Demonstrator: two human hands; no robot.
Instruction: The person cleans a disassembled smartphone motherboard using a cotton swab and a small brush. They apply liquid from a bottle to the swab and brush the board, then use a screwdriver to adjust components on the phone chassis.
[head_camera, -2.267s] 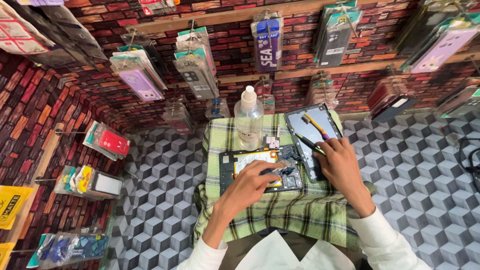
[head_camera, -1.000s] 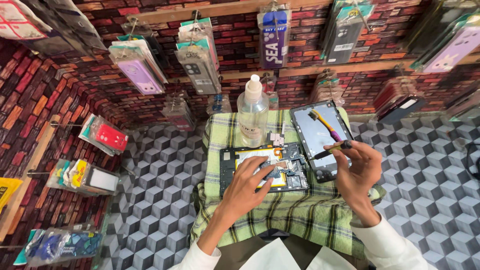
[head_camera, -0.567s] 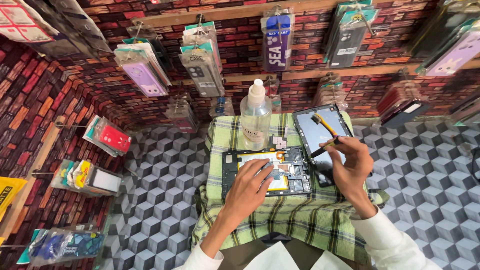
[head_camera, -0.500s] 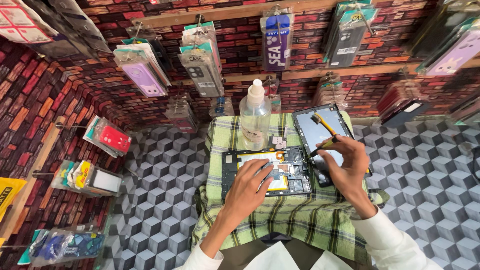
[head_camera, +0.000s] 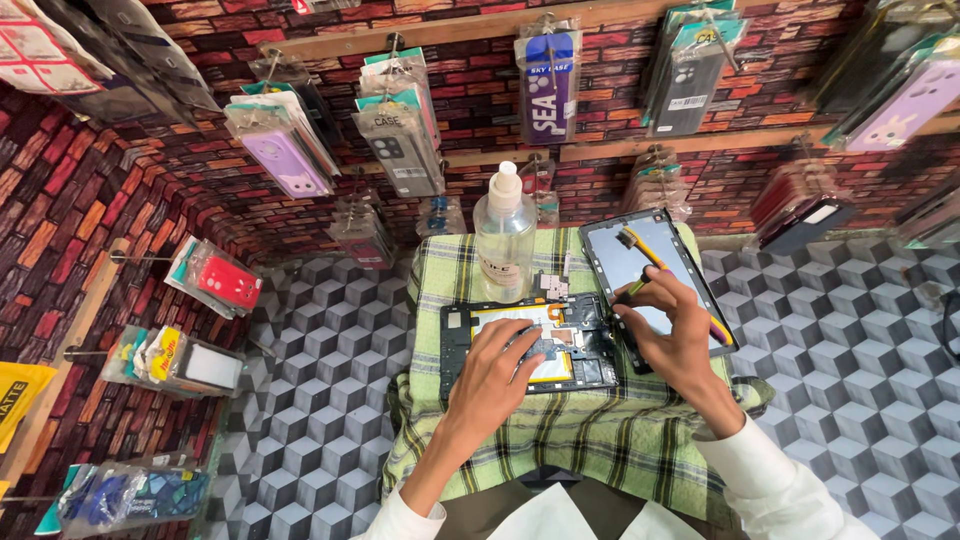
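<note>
Head view, looking straight down on a small counter draped in green plaid cloth. Opened tablet lying flat in the middle, back off, board and battery showing. Left hand pressed down on it, fingers spread flat over the lower middle, nothing pinched in that grip. Right hand just beside the tablet's right edge, grip narrow and pinched around a thin tool, tip too small to make out. Under that hand, the removed screen panel resting face up and tilted, with a yellow brush lying across it. Clear plastic bottle with a white cap standing upright right behind the tablet.

Packages everywhere on the brick-pattern wall: a purple case in a clear hanging pouch upper left, a grey case pack next to it, a tall blue-and-purple card pack top centre, a dark teal-topped pack to its right, and a lilac case far right. Red case in a clear pouch at mid left, yellow-labelled packs below it, bluish bagged bits bottom left. Grey cube-pattern floor all around.
</note>
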